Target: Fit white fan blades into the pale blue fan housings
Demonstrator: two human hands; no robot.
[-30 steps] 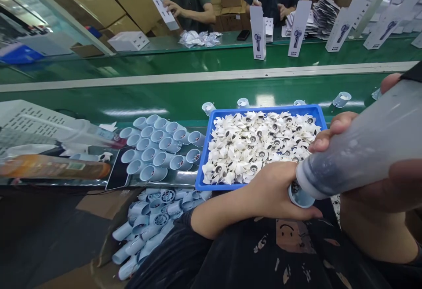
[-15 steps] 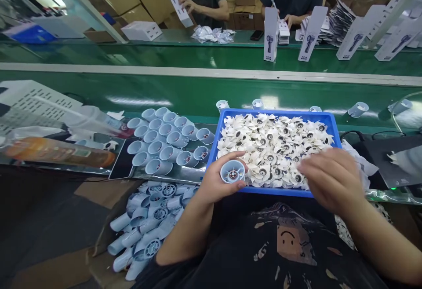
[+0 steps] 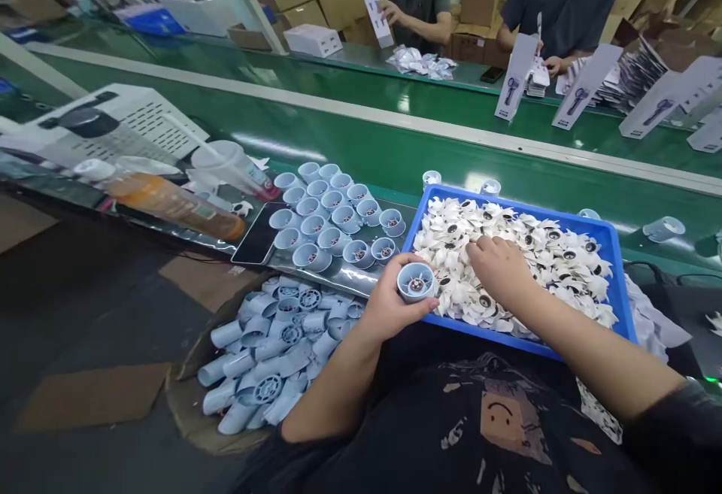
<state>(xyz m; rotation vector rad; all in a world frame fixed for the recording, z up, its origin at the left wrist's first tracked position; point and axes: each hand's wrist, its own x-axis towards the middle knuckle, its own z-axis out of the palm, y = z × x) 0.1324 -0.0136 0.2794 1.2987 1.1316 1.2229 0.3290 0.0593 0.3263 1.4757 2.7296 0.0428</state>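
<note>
My left hand (image 3: 389, 304) holds a small pale-blue round housing (image 3: 416, 281) with its open end up and a motor showing inside, at the near left corner of a blue tray (image 3: 619, 283). The tray is heaped with several white fan impellers (image 3: 541, 253). My right hand (image 3: 496, 268) lies palm down on the impellers in the left part of the tray, fingers curled into the pile; whether it grips one is hidden.
Several upright blue housings (image 3: 330, 223) stand in rows left of the tray. A cardboard box (image 3: 186, 404) of loose housings sits below. A phone (image 3: 256, 234), an orange bottle (image 3: 169, 204) and a white machine (image 3: 113, 114) lie left. Two people work across the green conveyor (image 3: 395, 156).
My right hand dropped the large grey bottle and moved onto the impellers, sliding left across the tray. My left hand keeps the housing, now turned open end up. The view swung left.
</note>
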